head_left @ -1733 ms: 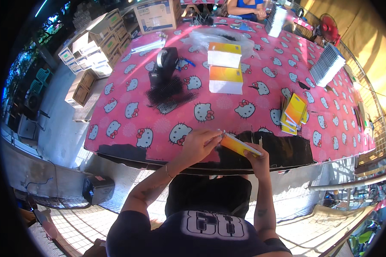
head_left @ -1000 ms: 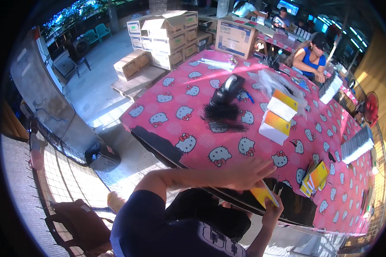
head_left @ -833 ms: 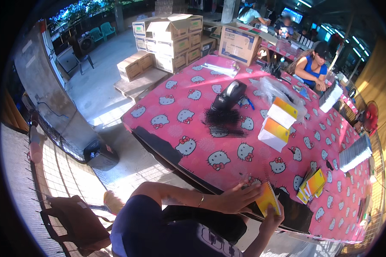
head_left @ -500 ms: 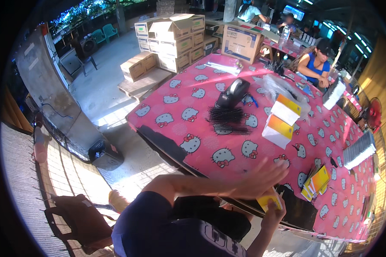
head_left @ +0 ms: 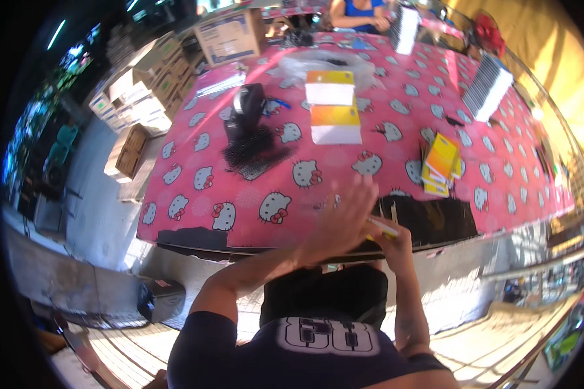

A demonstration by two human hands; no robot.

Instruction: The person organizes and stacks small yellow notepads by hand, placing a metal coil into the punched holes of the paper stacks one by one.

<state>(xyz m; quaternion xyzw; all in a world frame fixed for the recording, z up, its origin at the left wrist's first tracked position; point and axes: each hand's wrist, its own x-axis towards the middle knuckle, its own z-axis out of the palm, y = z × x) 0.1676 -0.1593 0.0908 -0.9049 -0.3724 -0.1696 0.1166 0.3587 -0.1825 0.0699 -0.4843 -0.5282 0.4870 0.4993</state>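
Note:
My right hand [head_left: 396,242] is closed on a small yellow-and-white card [head_left: 384,226], seen nearly edge-on at the table's front edge. My left hand [head_left: 345,217] is open, slightly blurred, its fingers straight and together, just left of the card. Whether the palm touches the card I cannot tell. Right of my hands lies a loose pile of yellow-orange cards [head_left: 440,161]. Farther off, two stacks of yellow-and-white cards stand in line, a nearer stack [head_left: 335,126] and a farther stack [head_left: 331,89].
The table has a pink cartoon-cat cover [head_left: 331,168] with a black patch [head_left: 428,217] in front. A black device [head_left: 245,107] and thin black bristly pieces [head_left: 256,152] lie left. Clear plastic [head_left: 292,65], a carton [head_left: 229,37] and white stacks [head_left: 488,87] stand farther off. Another person [head_left: 359,14] sits opposite.
My view has swung right, so the table now lies more squarely ahead. The left hand stays flat beside the card, and the right hand still holds it.

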